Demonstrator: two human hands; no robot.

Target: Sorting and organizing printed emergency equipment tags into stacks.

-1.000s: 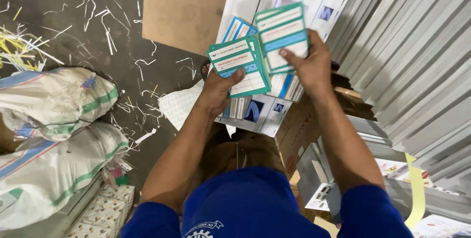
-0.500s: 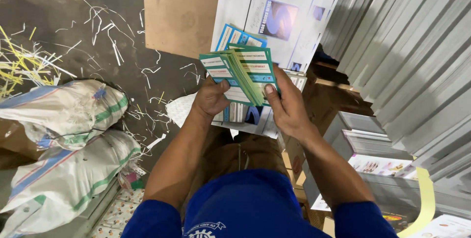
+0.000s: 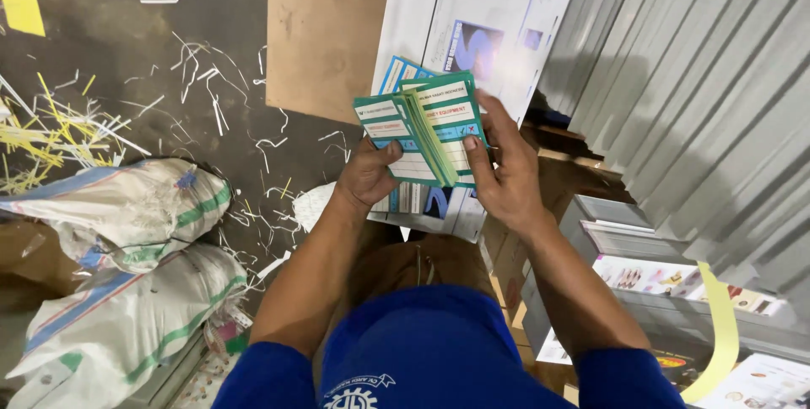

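Both hands grip one stack of green-and-white printed cards (image 3: 426,126), held up in the middle of the view above the person's lap. Left hand (image 3: 369,174) clamps the stack's left lower corner, thumb pressed across the front card and fingers curled behind. Right hand (image 3: 504,174) closes on the right side, its thumb lying on the face of the cards and its fingers wrapped round the far edge, so the stack fans slightly open between the two grips. Just behind the cards, farther off, lies a blue-and-white printed sheet (image 3: 396,72), and beyond that a large white carton (image 3: 472,29) leans beside a brown cardboard sheet (image 3: 325,34). To the left, two woven white sacks (image 3: 126,215) with green stripes rest on the dark floor (image 3: 126,46), which is strewn with white and yellow paper strips (image 3: 51,135). On the right, tall grey stacks of paper (image 3: 700,105) rise near the right forearm.
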